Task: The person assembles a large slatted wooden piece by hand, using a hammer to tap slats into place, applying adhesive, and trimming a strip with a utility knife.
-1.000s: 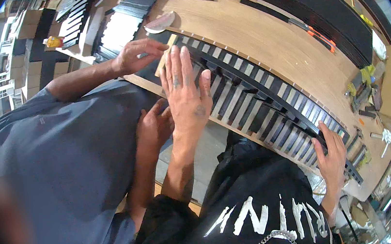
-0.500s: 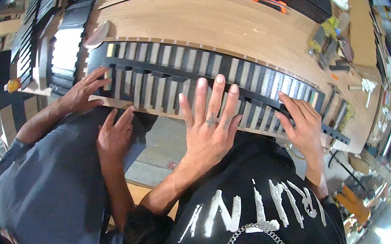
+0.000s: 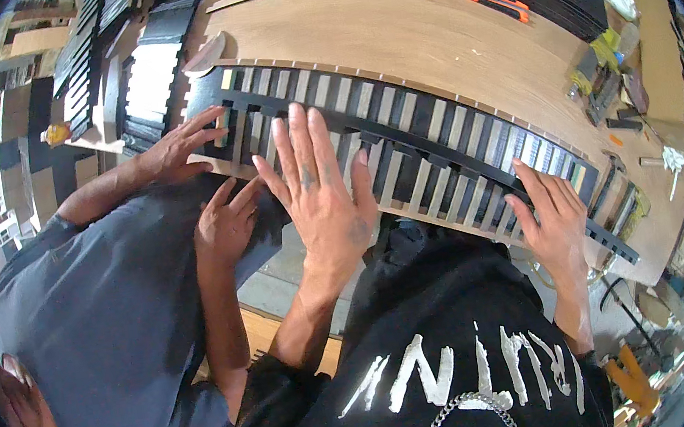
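A long slatted panel [image 3: 436,121] of alternating grey and black strips lies slanted across the bench. Along its length rests a black notched bar [image 3: 401,140]. My left hand [image 3: 328,202] is open over the panel's left-middle part, fingers stretched across the bar; whether it presses down I cannot tell. Near the right end my right hand [image 3: 553,209] holds the bar, thumb on the near side and fingertips on the far side. At the panel's left end a co-worker's hand [image 3: 176,151] touches the edge, and their other hand [image 3: 227,228] hovers by the near edge.
An orange-and-black tool [image 3: 497,5] lies behind the panel beside a long black piece. Dark notched strips [image 3: 168,47] are stacked at the back left. A cluttered heap of hand tools [image 3: 599,84] sits on the right. The co-worker in a grey shirt [image 3: 108,327] stands close on my left.
My left hand has slid left along the panel, still spread. My right hand keeps its place on the bar. The whole view has shifted a little.
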`<control>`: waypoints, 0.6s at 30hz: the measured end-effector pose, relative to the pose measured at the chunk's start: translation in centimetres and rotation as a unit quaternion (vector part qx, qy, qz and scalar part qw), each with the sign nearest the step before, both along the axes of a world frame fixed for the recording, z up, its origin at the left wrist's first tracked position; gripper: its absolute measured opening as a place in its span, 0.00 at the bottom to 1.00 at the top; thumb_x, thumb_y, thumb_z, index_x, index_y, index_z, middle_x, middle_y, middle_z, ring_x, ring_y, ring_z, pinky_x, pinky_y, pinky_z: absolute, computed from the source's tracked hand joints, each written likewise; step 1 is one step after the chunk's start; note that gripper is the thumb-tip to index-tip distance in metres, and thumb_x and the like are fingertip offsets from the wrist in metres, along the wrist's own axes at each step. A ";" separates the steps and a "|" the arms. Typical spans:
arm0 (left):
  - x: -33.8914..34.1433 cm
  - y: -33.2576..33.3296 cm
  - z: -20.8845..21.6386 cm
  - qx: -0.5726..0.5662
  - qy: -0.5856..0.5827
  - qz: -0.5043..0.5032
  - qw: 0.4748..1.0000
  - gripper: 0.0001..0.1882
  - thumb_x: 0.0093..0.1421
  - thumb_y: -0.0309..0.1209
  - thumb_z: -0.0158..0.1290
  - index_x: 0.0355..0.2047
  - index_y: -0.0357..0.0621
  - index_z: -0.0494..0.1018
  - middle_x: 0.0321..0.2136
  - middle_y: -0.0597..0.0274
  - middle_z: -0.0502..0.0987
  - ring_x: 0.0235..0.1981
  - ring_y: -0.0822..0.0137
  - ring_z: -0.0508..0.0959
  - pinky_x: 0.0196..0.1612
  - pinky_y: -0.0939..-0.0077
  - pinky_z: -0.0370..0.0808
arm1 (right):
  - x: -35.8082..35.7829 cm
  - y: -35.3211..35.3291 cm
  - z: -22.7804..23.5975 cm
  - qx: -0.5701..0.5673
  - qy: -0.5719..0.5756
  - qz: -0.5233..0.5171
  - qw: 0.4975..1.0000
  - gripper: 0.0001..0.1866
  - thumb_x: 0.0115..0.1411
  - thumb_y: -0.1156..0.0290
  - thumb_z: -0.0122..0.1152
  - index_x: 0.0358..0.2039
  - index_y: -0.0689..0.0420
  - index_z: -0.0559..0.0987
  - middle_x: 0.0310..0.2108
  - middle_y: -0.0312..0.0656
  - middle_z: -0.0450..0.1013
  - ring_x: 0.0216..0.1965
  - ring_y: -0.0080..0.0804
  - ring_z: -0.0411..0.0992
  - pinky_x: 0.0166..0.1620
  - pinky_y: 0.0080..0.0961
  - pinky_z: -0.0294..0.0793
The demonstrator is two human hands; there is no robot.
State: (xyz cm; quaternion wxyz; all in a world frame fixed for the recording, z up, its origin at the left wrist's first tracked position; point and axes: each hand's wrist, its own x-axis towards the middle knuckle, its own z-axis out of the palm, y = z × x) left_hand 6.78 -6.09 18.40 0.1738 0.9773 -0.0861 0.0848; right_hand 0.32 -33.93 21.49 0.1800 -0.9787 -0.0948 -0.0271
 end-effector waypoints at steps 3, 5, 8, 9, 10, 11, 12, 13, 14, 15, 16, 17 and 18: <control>1.1 1.0 0.0 0.007 -0.014 0.030 0.999 0.34 0.67 0.36 0.50 0.68 0.35 0.55 0.70 0.44 0.54 0.72 0.45 0.48 0.71 0.42 0.36 | -0.1 -0.2 0.1 0.005 0.002 -0.002 1.000 0.23 0.59 0.67 0.66 0.55 0.56 0.77 0.39 0.44 0.77 0.38 0.41 0.75 0.42 0.35 0.74; 1.4 1.7 -0.3 0.013 -0.028 0.035 0.999 0.34 0.68 0.37 0.50 0.69 0.37 0.54 0.69 0.45 0.55 0.72 0.45 0.49 0.71 0.44 0.42 | 0.1 0.1 0.4 0.008 0.010 -0.001 1.000 0.22 0.59 0.67 0.66 0.54 0.57 0.77 0.38 0.44 0.77 0.37 0.41 0.75 0.41 0.36 0.74; 1.1 2.0 -0.8 -0.033 -0.033 0.013 0.999 0.32 0.67 0.34 0.50 0.68 0.40 0.57 0.69 0.45 0.54 0.72 0.45 0.51 0.71 0.44 0.43 | 0.0 0.1 0.3 0.005 0.019 -0.003 1.000 0.21 0.59 0.69 0.66 0.54 0.57 0.78 0.38 0.45 0.77 0.37 0.42 0.75 0.41 0.36 0.74; 0.9 1.9 -0.8 -0.037 -0.027 0.006 0.999 0.31 0.67 0.34 0.50 0.68 0.42 0.58 0.70 0.44 0.54 0.72 0.45 0.51 0.70 0.43 0.43 | -0.1 0.2 0.1 -0.005 0.013 0.002 1.000 0.21 0.60 0.70 0.65 0.54 0.57 0.78 0.38 0.46 0.77 0.38 0.43 0.75 0.42 0.36 0.74; 0.4 1.8 -0.7 -0.041 -0.021 -0.002 0.999 0.30 0.67 0.33 0.50 0.68 0.43 0.59 0.70 0.44 0.54 0.72 0.45 0.51 0.70 0.43 0.42 | -0.1 0.3 0.1 -0.002 0.020 0.000 1.000 0.21 0.60 0.70 0.65 0.54 0.57 0.78 0.38 0.46 0.77 0.38 0.43 0.75 0.42 0.36 0.74; 0.1 1.7 -0.6 -0.044 -0.015 -0.010 0.999 0.29 0.67 0.33 0.50 0.67 0.45 0.60 0.70 0.44 0.54 0.71 0.45 0.52 0.70 0.42 0.42 | 0.0 0.4 0.2 0.000 0.027 -0.002 1.000 0.21 0.60 0.70 0.65 0.54 0.57 0.78 0.38 0.46 0.77 0.38 0.43 0.75 0.42 0.36 0.74; 0.0 1.7 -0.7 -0.051 -0.015 -0.009 0.999 0.28 0.67 0.32 0.50 0.67 0.46 0.61 0.70 0.44 0.54 0.71 0.44 0.52 0.70 0.42 0.42 | -0.1 0.4 0.3 0.002 0.035 -0.007 0.999 0.21 0.60 0.71 0.65 0.54 0.57 0.78 0.39 0.47 0.77 0.38 0.44 0.75 0.43 0.36 0.74; -0.1 1.6 -0.7 -0.057 -0.014 -0.009 0.998 0.28 0.66 0.32 0.50 0.67 0.47 0.62 0.70 0.44 0.53 0.71 0.44 0.52 0.70 0.41 0.42 | -0.2 0.3 0.2 0.000 0.042 -0.009 0.999 0.21 0.60 0.70 0.65 0.54 0.57 0.77 0.40 0.47 0.76 0.39 0.45 0.75 0.43 0.37 0.74; -0.2 1.6 -0.8 -0.064 -0.014 -0.010 0.998 0.28 0.66 0.31 0.51 0.66 0.48 0.64 0.70 0.44 0.53 0.71 0.44 0.52 0.70 0.41 0.42 | -0.3 0.3 0.3 0.001 0.044 -0.009 0.999 0.21 0.60 0.71 0.65 0.54 0.58 0.77 0.40 0.47 0.77 0.39 0.45 0.75 0.44 0.38 0.74; -0.4 1.3 -0.7 -0.082 -0.016 -0.010 0.996 0.28 0.64 0.30 0.52 0.65 0.48 0.65 0.70 0.44 0.54 0.71 0.43 0.52 0.70 0.41 0.39 | -0.4 0.2 0.4 0.001 0.047 -0.010 0.999 0.21 0.60 0.71 0.64 0.55 0.58 0.77 0.41 0.48 0.77 0.40 0.45 0.75 0.44 0.38 0.74; -0.5 0.8 -0.3 -0.072 -0.011 -0.021 0.997 0.28 0.64 0.30 0.53 0.65 0.48 0.65 0.69 0.44 0.55 0.71 0.43 0.52 0.70 0.41 0.37 | -0.5 0.0 0.6 0.001 0.049 -0.013 0.999 0.21 0.60 0.71 0.64 0.55 0.58 0.77 0.41 0.48 0.77 0.40 0.46 0.75 0.44 0.39 0.74; -0.7 0.2 0.2 -0.063 -0.005 -0.035 0.997 0.28 0.63 0.30 0.53 0.65 0.48 0.66 0.69 0.44 0.55 0.71 0.44 0.52 0.71 0.42 0.36 | -0.5 0.0 0.6 -0.003 0.038 -0.004 0.999 0.21 0.60 0.71 0.64 0.54 0.59 0.77 0.42 0.48 0.77 0.40 0.46 0.75 0.45 0.39 0.74; -0.8 -0.8 0.5 -0.059 0.001 -0.057 0.997 0.28 0.62 0.30 0.54 0.64 0.48 0.66 0.69 0.45 0.55 0.71 0.44 0.52 0.71 0.42 0.35 | -0.6 -0.1 0.6 -0.013 0.028 -0.003 1.000 0.21 0.60 0.71 0.64 0.54 0.59 0.77 0.43 0.48 0.77 0.41 0.46 0.75 0.45 0.39 0.74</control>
